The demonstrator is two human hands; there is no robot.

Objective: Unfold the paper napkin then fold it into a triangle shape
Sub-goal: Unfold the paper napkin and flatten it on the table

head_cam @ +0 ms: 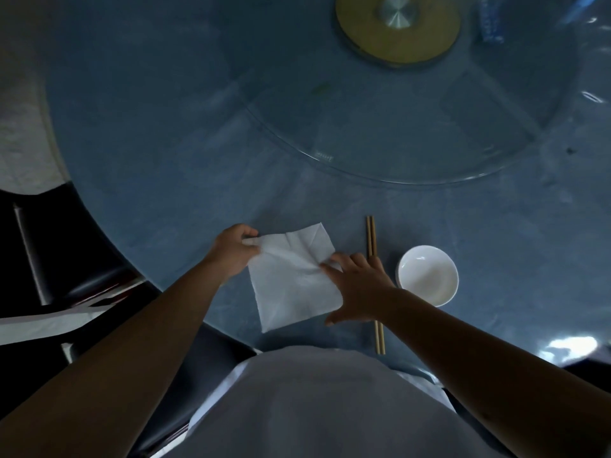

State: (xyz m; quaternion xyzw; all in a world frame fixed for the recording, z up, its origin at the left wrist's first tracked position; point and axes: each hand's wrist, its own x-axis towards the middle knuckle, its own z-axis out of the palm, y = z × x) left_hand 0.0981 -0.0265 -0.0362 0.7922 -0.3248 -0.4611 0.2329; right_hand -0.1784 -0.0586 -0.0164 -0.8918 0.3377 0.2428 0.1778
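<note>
Two hands are on the napkin (292,276), which lies opened out, creased and slightly rumpled, on the blue table (172,153) just in front of your body. Your left hand (233,251) has its fingers curled shut on the napkin's far left corner, pinching that corner and lifting it a little off the surface. Your right hand (358,287) lies flat and spread, palm down, with its fingertips pressing the napkin's right edge against the table; it holds nothing between its fingers. The thumb of that hand points back toward you, beside the napkin's near right corner.

The napkin sits as a rough square turned slightly, its far right corner pointing toward the chopsticks (373,246). Fold lines cross its middle. Its near corner reaches close to the table's edge.

The chopsticks lie side by side just right of the napkin, running away from you; your right hand and wrist cover their middle part, so both ends show on either side of it. A white bowl (428,276) stands right of the chopsticks, close to them but apart, upright and empty as far as you can see.

Farther out, a round glass turntable (413,133) covers the table's centre, with a yellowish disc (396,28) at its hub. A dark chair (49,252) stands at your left.
</note>
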